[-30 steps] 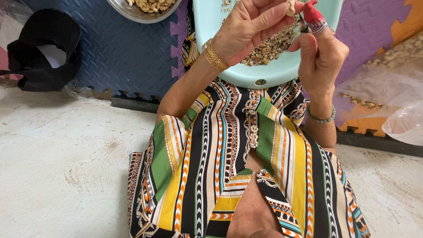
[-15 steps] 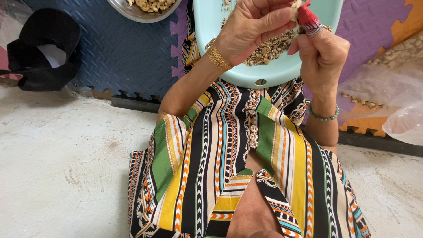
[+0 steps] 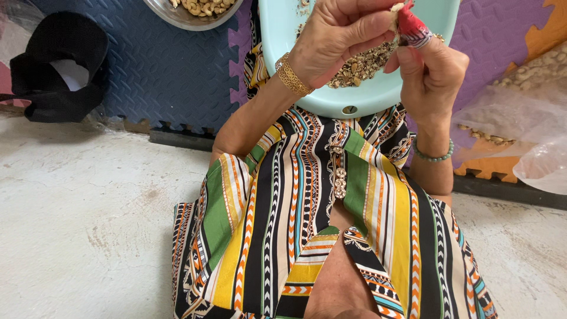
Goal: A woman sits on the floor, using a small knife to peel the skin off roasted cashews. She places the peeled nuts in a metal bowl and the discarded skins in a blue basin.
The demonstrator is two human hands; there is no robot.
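Over a pale blue plastic basin [image 3: 372, 97] on my lap, both hands work close together. My left hand [image 3: 339, 38], with a gold bracelet at the wrist, pinches a small pale cashew nut [image 3: 394, 10] between thumb and fingertips. My right hand [image 3: 431, 74], wearing a green bead bracelet, grips a short tool with a red wrapped handle [image 3: 411, 26] whose tip rests against the nut. A heap of brown skins and shell bits [image 3: 363, 65] lies in the basin under my hands.
A metal bowl of peeled cashews [image 3: 195, 10] stands at the top left on blue foam mats [image 3: 159, 71]. A clear plastic bag of nuts [image 3: 525, 112] lies at the right. A black bag [image 3: 56, 71] sits at the left on the concrete floor [image 3: 88, 218].
Both hands stay at the same spot above the basin. The red-handled tool has shifted slightly down against the nut, and my left fingers have turned the nut a little.
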